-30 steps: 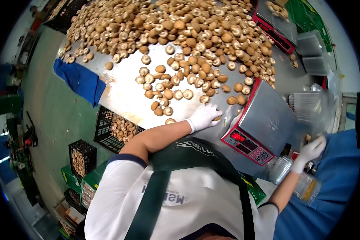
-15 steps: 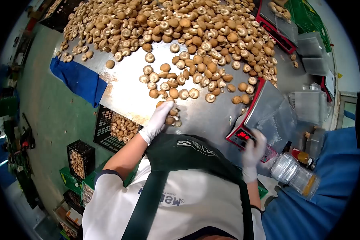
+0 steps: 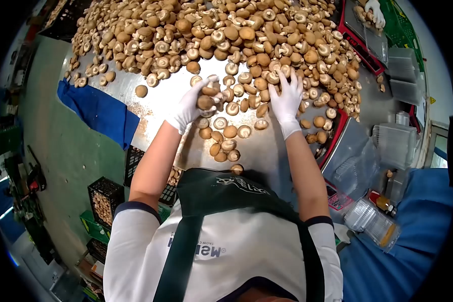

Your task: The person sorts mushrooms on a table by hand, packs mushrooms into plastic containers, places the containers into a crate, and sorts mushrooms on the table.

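Observation:
White gloves cover both hands. My left hand (image 3: 194,104) is at the left side of the loose mushrooms, its fingers curved round brown mushrooms (image 3: 205,102). My right hand (image 3: 287,95) lies with fingers spread at the edge of the big mushroom pile (image 3: 186,30), touching mushrooms at its fingertips; nothing is seen gripped in it. Between the hands and nearer my body, several loose mushrooms (image 3: 230,132) rest on the metal table (image 3: 259,146). A clear plastic container (image 3: 355,168) sits on the red-edged scale (image 3: 334,136) to the right.
A blue cloth (image 3: 98,113) hangs at the table's left edge. Crates with mushrooms (image 3: 103,206) stand on the floor. Stacked clear containers (image 3: 395,143) and a second scale (image 3: 360,50) are at the right. Another person's gloved hand (image 3: 375,12) shows at the top right.
My left hand has moved up and right to the mushrooms there. My right hand has left the scale and reached the pile. Another person's hand has appeared at the top right.

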{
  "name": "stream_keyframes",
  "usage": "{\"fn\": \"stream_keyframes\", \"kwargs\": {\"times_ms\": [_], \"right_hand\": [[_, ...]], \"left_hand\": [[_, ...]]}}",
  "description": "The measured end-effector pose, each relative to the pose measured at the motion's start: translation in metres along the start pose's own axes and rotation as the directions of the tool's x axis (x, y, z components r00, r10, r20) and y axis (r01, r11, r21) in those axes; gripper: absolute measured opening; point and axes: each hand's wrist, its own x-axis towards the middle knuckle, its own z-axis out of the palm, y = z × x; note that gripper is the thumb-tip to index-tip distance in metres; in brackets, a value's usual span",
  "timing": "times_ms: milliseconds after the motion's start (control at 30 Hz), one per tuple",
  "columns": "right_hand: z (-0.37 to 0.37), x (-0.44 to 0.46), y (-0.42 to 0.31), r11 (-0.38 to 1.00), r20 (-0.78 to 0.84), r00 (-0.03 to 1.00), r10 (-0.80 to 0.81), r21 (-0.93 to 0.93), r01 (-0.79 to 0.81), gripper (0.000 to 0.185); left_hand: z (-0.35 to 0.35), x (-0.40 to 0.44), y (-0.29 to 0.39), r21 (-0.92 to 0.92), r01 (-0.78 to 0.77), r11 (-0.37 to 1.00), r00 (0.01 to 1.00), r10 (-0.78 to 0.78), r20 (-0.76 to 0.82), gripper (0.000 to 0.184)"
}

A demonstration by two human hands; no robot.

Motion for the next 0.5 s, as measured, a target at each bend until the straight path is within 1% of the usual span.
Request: {"fn": "stream_keyframes", "kwargs": {"times_ms": [33, 67, 100, 167, 200, 233, 300, 333, 367, 433, 467, 500], "right_hand": [[0.002, 0.006, -0.009, 0.999, 0.007, 1.000, -0.009, -0.034, 0.009, 0.054], [0.003, 0.008, -0.019, 0.998, 0.017, 1.000, -0.020, -0.067, 0.021, 0.053], [0.002, 0.002, -0.032, 0.998, 0.030, 0.998, -0.056, -0.027, 0.056, 0.053], [0.006, -0.021, -0.047, 0.976, 0.089, 0.987, -0.135, -0.157, 0.148, 0.054], [0.006, -0.033, -0.054, 0.989, 0.121, 0.987, -0.107, -0.091, 0.119, 0.055], [0.003, -0.043, -0.059, 0.977, 0.193, 0.969, -0.152, -0.121, 0.178, 0.054], [0.011, -0.078, -0.060, 0.985, 0.182, 0.969, -0.168, -0.011, 0.173, 0.052], [0.007, -0.090, -0.061, 0.984, 0.189, 0.966, -0.174, 0.000, 0.177, 0.052], [0.003, -0.100, -0.063, 0.983, 0.193, 0.964, -0.183, 0.011, 0.184, 0.051], [-0.015, -0.125, -0.067, 0.967, 0.324, 0.915, -0.242, 0.005, 0.255, 0.050], [-0.024, -0.137, -0.068, 0.967, 0.334, 0.907, -0.256, 0.095, 0.238, 0.050], [-0.032, -0.146, -0.069, 0.958, 0.340, 0.901, -0.270, 0.184, 0.218, 0.051]], "left_hand": [[-0.001, -0.008, 0.011, -0.049, -0.016, 0.999, 0.999, 0.018, 0.032, 0.049], [-0.003, -0.023, 0.019, -0.028, -0.053, 0.998, 0.999, 0.053, 0.002, 0.052], [-0.024, -0.023, 0.018, -0.062, -0.102, 0.993, 0.995, 0.102, 0.002, 0.052], [-0.059, -0.038, 0.019, -0.041, -0.154, 0.987, 0.988, 0.155, 0.009, 0.051], [-0.050, -0.054, 0.017, -0.003, -0.150, 0.989, 0.966, 0.146, -0.214, 0.047], [-0.059, -0.060, 0.011, 0.003, -0.134, 0.991, 0.939, 0.128, -0.319, 0.048], [-0.087, -0.074, -0.005, -0.027, -0.100, 0.995, 0.954, 0.089, -0.285, 0.048], [-0.090, -0.082, -0.011, -0.042, -0.079, 0.996, 0.958, 0.064, -0.280, 0.047], [-0.100, -0.086, -0.022, -0.089, -0.090, 0.992, 0.965, 0.064, -0.253, 0.046], [-0.107, -0.092, -0.042, -0.109, -0.094, 0.990, 0.980, 0.073, -0.185, 0.046], [-0.104, -0.096, -0.051, -0.102, -0.106, 0.989, 0.970, 0.080, -0.231, 0.046], [-0.114, -0.092, -0.063, -0.111, -0.087, 0.990, 0.980, 0.065, -0.189, 0.048]]}}
